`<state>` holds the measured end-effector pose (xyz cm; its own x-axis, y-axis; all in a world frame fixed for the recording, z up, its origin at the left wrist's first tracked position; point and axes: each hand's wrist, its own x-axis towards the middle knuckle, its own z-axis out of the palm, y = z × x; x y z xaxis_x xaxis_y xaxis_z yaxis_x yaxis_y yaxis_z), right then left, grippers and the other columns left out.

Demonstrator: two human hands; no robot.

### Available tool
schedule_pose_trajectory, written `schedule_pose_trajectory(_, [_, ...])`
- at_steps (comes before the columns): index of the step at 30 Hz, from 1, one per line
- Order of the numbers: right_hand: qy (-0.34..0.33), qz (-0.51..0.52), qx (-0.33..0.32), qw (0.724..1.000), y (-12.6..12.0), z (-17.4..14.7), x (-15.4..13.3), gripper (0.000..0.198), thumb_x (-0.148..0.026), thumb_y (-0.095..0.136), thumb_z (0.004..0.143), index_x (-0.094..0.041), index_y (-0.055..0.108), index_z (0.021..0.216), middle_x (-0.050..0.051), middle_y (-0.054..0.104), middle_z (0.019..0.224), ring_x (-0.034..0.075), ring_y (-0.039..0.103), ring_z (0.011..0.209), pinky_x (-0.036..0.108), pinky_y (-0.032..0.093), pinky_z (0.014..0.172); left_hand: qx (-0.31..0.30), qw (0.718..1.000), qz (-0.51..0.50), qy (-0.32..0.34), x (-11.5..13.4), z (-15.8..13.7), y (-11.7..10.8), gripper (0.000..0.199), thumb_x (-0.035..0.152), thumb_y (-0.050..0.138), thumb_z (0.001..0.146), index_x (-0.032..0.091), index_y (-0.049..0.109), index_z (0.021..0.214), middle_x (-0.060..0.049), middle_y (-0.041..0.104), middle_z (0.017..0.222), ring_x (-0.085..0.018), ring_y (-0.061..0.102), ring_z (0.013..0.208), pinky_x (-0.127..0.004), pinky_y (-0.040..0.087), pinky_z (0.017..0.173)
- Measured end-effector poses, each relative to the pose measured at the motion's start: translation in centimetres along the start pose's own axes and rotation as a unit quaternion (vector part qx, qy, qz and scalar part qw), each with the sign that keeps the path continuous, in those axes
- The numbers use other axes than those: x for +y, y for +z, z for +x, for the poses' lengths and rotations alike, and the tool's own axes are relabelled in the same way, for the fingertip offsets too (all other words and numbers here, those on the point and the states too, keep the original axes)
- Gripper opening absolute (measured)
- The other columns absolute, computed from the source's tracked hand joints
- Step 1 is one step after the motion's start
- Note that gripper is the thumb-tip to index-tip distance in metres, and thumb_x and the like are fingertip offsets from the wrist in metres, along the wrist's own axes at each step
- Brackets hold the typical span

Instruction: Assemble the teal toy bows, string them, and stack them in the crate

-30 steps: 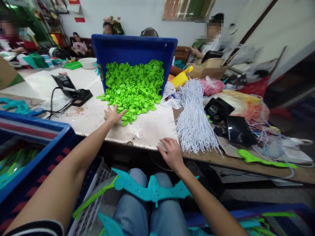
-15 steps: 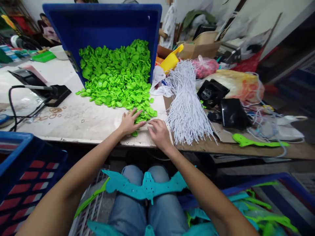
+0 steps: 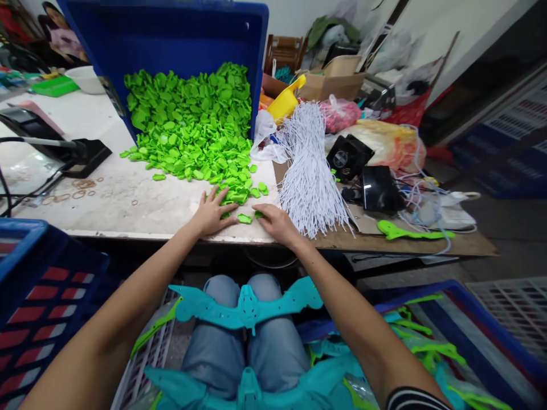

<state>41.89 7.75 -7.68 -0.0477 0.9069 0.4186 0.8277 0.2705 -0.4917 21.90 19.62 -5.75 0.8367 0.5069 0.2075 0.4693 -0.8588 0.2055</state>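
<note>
A heap of small bright green plastic pieces (image 3: 188, 136) spills from a tipped blue bin onto the white tabletop. At the heap's near edge my left hand (image 3: 210, 215) lies flat with its fingers spread, a green piece partly under them. My right hand (image 3: 276, 222) is bent at the fingers, with a small green plastic piece (image 3: 258, 214) at its thumb and fingertips. Between both hands lies a single loose green piece (image 3: 244, 218). Across my thighs rests a turquoise wing-shaped plastic part (image 3: 249, 310), and a second turquoise part (image 3: 250, 390) lies closer to me.
The blue bin (image 3: 171, 34) stands on its side behind the heap. White ties (image 3: 310, 176) lie in a bundle to the right, beside a black fan (image 3: 349, 158). A blue crate (image 3: 47, 285) is at lower left; another, holding turquoise and green parts (image 3: 427, 341), sits at lower right.
My hands have moved apart, leaving a loose green piece between them. A few more pieces lie separate from the heap. The whole view has shifted slightly.
</note>
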Motion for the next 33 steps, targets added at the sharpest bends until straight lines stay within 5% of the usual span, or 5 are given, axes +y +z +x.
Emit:
schedule_pose_trajectory(9, [0.036,-0.043,0.007,0.998,-0.9,0.0,-0.2,0.017,-0.020,0.058,0.082,-0.015,0.071,0.093,0.011,0.066,0.092,0.025,0.056,0.092,0.046,0.047,0.089,0.211,0.917,-0.314,-0.127,5.7,-7.2,-1.3,0.025,0.040,0.061,0.080,0.019,0.069,0.088,-0.010,0.067,0.102,-0.024,0.061,0.100,-0.040,0.046,0.094])
schedule_pose_trajectory(15, [0.031,0.218,0.095,0.971,-0.8,-3.3,-8.3,0.030,-0.032,0.054,0.088,-0.024,0.063,0.115,0.005,0.060,0.106,0.015,0.059,0.095,0.029,0.052,0.080,0.033,0.524,-0.763,-0.377,12.6,-10.2,-1.2,0.039,0.046,0.055,0.084,0.011,0.064,0.099,-0.014,0.070,0.091,-0.022,0.067,0.080,-0.036,0.053,0.075])
schedule_pose_trajectory(18, [0.019,0.206,0.147,0.967,0.2,-7.1,-12.1,0.018,-0.030,0.059,0.085,-0.023,0.067,0.100,0.005,0.061,0.100,0.017,0.059,0.095,0.031,0.051,0.082,0.027,0.424,-0.825,-0.373,14.5,-11.0,-1.3,0.025,0.035,0.057,0.085,0.011,0.066,0.089,-0.011,0.071,0.086,-0.019,0.067,0.081,-0.034,0.052,0.080])
schedule_pose_trajectory(22, [-0.010,0.150,0.133,0.980,0.9,-11.8,-14.3,0.014,-0.026,0.060,0.085,-0.021,0.065,0.097,0.009,0.061,0.100,0.019,0.059,0.095,0.035,0.053,0.079,0.038,0.469,-0.789,-0.394,15.7,-13.8,-1.0,0.019,0.030,0.071,0.071,0.012,0.067,0.078,-0.004,0.067,0.070,-0.015,0.064,0.068,-0.030,0.052,0.072])
schedule_pose_trajectory(33, [-0.051,0.010,0.009,0.999,0.9,-18.6,-13.7,0.023,-0.029,0.053,0.090,-0.017,0.062,0.107,0.012,0.068,0.106,0.023,0.061,0.102,0.041,0.051,0.086,-0.021,0.802,-0.511,-0.310,15.3,-19.4,0.3,0.031,0.040,0.058,0.076,0.014,0.070,0.088,-0.008,0.071,0.092,-0.023,0.064,0.091,-0.033,0.050,0.081])
